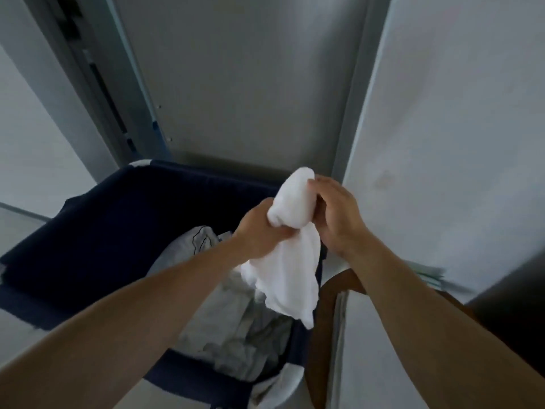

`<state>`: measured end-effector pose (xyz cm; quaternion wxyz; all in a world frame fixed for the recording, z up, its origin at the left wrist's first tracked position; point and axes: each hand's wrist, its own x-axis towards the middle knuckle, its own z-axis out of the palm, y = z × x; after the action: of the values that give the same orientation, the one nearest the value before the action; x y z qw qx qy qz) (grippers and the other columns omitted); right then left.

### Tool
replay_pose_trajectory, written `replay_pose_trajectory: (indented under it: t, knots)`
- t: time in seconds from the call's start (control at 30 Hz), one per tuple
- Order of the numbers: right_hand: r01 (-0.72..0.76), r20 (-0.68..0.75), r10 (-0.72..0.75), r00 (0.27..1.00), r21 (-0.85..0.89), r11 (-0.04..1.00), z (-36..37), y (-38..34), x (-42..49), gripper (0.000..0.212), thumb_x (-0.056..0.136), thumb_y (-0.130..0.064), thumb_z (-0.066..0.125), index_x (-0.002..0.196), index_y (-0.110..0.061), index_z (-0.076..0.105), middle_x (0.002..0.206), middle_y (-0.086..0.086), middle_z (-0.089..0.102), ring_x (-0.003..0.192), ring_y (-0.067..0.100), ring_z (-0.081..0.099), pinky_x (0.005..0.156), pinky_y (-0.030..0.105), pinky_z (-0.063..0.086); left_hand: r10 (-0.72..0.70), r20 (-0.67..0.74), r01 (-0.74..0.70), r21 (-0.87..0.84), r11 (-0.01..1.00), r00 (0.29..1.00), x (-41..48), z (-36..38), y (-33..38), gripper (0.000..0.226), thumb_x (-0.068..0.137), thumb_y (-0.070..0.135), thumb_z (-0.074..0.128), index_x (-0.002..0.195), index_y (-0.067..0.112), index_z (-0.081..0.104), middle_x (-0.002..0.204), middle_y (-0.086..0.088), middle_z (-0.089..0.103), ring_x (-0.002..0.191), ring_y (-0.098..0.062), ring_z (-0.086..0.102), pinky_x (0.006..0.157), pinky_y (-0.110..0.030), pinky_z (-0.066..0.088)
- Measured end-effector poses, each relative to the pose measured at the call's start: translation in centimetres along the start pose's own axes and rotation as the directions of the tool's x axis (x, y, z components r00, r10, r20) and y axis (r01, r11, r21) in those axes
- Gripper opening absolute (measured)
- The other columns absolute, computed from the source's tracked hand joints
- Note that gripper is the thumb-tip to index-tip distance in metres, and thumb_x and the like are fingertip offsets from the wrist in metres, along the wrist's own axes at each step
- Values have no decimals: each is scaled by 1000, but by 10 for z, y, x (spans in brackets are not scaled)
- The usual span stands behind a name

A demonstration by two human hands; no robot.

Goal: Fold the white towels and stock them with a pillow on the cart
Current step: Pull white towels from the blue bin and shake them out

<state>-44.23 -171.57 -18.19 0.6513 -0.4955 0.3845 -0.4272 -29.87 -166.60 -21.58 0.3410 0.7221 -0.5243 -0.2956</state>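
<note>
Two bare forearms reach in from the bottom edge, meeting over a dark navy fabric laundry bag point(97, 231). Between them hangs a white towel point(290, 261), soft and limp, bunched into a rounded, rolled lump at the top and falling below in loose, crumpled folds to a ragged point. The left hand point(259, 231) grips the towel at its narrow waist, fingers curled tight round the gathered cloth just under the lump. The right hand point(339, 214) closes on the lump's far side, its fingers bent over the top and pinching the cloth against the thumb. The towel is held in the air above the bag's open mouth, touching nothing but the two hands.

Inside the bag lies a heap of pale grey and white linen point(236, 329), wrinkled and rumpled, one piece edged with a thin dark line. The bag's cloth looks matte and heavy, its walls sagging outward. Behind it stands a smooth grey door point(244, 84) in a grey frame, flanked by plain white walls. At the right, a brown wooden surface point(327, 320) sits beside the bag, with a stack of flat pale sheets point(427, 274) near it, blurred.
</note>
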Motion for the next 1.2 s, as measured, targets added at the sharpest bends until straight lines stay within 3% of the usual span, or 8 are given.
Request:
replay_pose_trajectory:
  t: [0.13,0.3,0.4,0.47,0.57,0.8,1.03,1.2]
  knots:
    - [269,97,-257,961,-145,952,-57,-60,-47,55,83,-34,71,134,-27,50,125,-5,62,112,12,63,93,32,55,55,-129,-90,-284,955,990,-13,3,96,40,79,32,78,116,22,65,99,5,72,92,-16,70,83,-38,58]
    - [275,138,-238,961,-536,799,-124,-80,-96,108,58,-56,87,147,-45,27,142,-19,43,126,6,48,101,32,48,124,-163,-194,-550,812,979,-20,7,195,20,81,25,76,98,20,65,97,1,72,89,-18,71,77,-36,60]
    - [301,85,-307,948,-562,771,-151,-87,-116,90,67,-35,91,136,-45,35,126,-28,50,111,-10,50,87,14,45,151,-165,-223,-678,701,975,-22,18,240,34,80,25,76,110,11,66,99,-2,73,87,-20,72,68,-31,60]
    - [241,-126,-367,922,-556,796,-166,-95,-124,49,81,-34,79,123,-34,53,104,-23,62,92,0,60,72,15,45,147,-71,-152,-735,661,987,-21,27,261,44,77,32,76,113,10,65,99,-4,73,87,-21,72,64,-28,59]
    - [218,-359,-410,839,-468,857,-183,-114,-136,4,95,-27,61,92,-27,62,65,-21,63,62,0,60,52,12,42,216,177,-6,-761,648,960,-18,43,280,70,65,46,81,123,12,64,112,-10,72,97,-30,72,83,-45,59]
    - [235,-481,-453,750,-446,864,-203,-144,-157,30,97,-8,50,82,-33,56,74,-16,59,65,-3,54,59,12,42,353,418,124,-773,623,837,-24,86,294,32,87,41,63,105,14,69,85,-6,74,83,-25,71,77,-37,54]
    - [210,-563,-486,668,-484,849,-206,-146,-162,11,96,-18,57,101,-15,67,96,4,73,89,19,70,75,32,58,547,629,278,-758,591,552,-39,119,288,58,98,55,36,86,15,76,83,-6,72,77,-20,69,76,-35,47]
    - [99,-585,-380,717,-454,886,-225,-129,-167,16,96,-23,55,103,-19,69,101,5,73,97,26,69,88,50,58,570,650,211,-731,649,502,-31,142,263,51,94,53,42,101,15,74,99,-10,71,96,-25,65,82,-35,50]
